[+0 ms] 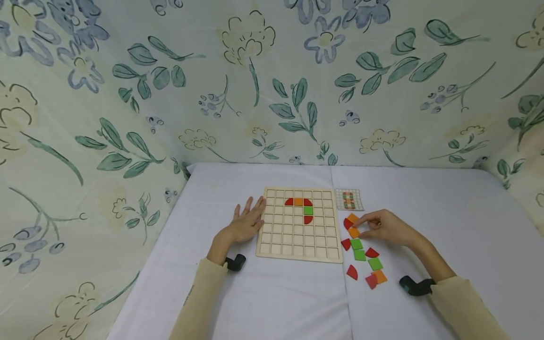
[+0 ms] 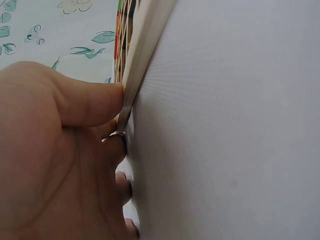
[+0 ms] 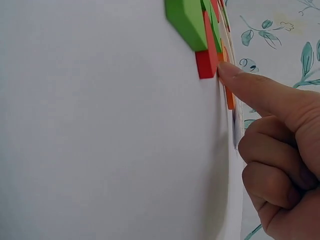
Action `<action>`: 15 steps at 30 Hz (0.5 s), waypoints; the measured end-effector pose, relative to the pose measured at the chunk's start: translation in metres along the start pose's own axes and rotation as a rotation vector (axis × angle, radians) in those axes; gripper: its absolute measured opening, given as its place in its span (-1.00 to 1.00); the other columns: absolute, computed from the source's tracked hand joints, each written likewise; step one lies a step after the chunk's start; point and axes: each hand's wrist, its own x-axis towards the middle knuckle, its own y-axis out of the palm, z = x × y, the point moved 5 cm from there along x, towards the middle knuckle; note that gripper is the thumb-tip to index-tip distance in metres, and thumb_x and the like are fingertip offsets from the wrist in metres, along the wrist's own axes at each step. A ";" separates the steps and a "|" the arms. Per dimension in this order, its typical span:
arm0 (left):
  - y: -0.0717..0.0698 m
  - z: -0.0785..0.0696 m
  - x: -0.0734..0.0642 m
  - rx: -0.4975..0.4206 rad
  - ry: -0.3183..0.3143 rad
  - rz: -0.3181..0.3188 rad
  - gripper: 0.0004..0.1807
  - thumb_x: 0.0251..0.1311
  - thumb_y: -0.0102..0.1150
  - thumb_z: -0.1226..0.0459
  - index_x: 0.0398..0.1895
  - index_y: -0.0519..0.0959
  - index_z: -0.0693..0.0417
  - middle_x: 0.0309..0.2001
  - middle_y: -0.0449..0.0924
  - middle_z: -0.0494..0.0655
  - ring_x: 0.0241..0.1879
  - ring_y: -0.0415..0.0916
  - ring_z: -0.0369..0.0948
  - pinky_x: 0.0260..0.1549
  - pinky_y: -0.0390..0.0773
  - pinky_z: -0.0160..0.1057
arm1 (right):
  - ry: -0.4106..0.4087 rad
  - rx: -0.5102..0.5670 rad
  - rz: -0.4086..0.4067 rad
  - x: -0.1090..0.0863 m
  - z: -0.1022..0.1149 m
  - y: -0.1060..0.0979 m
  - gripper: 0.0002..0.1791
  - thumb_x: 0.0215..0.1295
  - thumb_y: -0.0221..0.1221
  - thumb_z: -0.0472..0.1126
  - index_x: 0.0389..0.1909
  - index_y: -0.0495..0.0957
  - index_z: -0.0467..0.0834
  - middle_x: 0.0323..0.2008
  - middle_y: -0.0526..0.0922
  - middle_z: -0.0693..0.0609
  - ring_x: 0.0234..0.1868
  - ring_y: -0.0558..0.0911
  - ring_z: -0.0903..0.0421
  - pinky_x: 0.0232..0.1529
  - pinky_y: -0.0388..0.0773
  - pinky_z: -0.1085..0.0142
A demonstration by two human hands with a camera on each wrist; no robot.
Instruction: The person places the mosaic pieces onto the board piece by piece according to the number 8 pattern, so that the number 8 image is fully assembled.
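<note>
My left hand (image 1: 244,225) rests at the left edge of a wooden grid board (image 1: 280,238), fingers spread; in the left wrist view its thumb (image 2: 95,102) lies against the board's side. Several tiles sit in the grid: red quarter-circles, an orange square (image 1: 299,201) and a green square (image 1: 308,211), forming a hook. To the right of the board, my right hand (image 1: 384,226) has thumb and index finger at the edges of a loose orange square tile (image 1: 352,233), pinching it. A red quarter-circle (image 1: 347,224) and another orange tile (image 1: 352,217) lie close by. The right wrist view shows the other fingers curled.
A small pattern card (image 1: 349,199) with a grid lies beside the board's upper right corner. Loose green squares (image 1: 359,255), red quarter-circles (image 1: 352,272) and an orange square (image 1: 380,276) are scattered toward me on the white cloth (image 1: 297,302). A floral curtain (image 1: 255,94) stands behind.
</note>
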 end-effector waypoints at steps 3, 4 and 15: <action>-0.001 -0.001 -0.001 -0.011 0.005 -0.002 -0.28 0.66 -0.30 0.06 0.71 -0.27 -0.04 0.72 -0.41 -0.14 0.69 -0.61 0.04 0.58 -0.57 0.29 | 0.015 -0.019 -0.018 -0.002 -0.002 -0.001 -0.69 0.16 0.50 -0.20 -0.06 0.78 -0.13 -0.47 0.44 0.07 -0.45 0.28 0.16 -0.50 0.21 0.37; -0.001 -0.001 -0.001 -0.015 0.006 -0.003 -0.28 0.66 -0.29 0.07 0.71 -0.26 -0.04 0.72 -0.41 -0.13 0.69 -0.61 0.04 0.57 -0.57 0.29 | 0.022 -0.027 -0.025 -0.003 -0.003 -0.001 -0.69 0.16 0.50 -0.19 -0.06 0.78 -0.12 -0.47 0.44 0.08 -0.44 0.28 0.16 -0.50 0.21 0.37; 0.000 0.001 0.000 -0.007 0.011 -0.001 -0.29 0.66 -0.30 0.07 0.71 -0.27 -0.04 0.72 -0.41 -0.13 0.69 -0.60 0.05 0.57 -0.58 0.30 | 0.047 -0.019 -0.068 -0.008 -0.013 -0.001 -0.64 0.15 0.51 -0.15 -0.03 0.78 -0.15 -0.66 0.18 0.11 -0.56 0.26 0.18 -0.51 0.25 0.34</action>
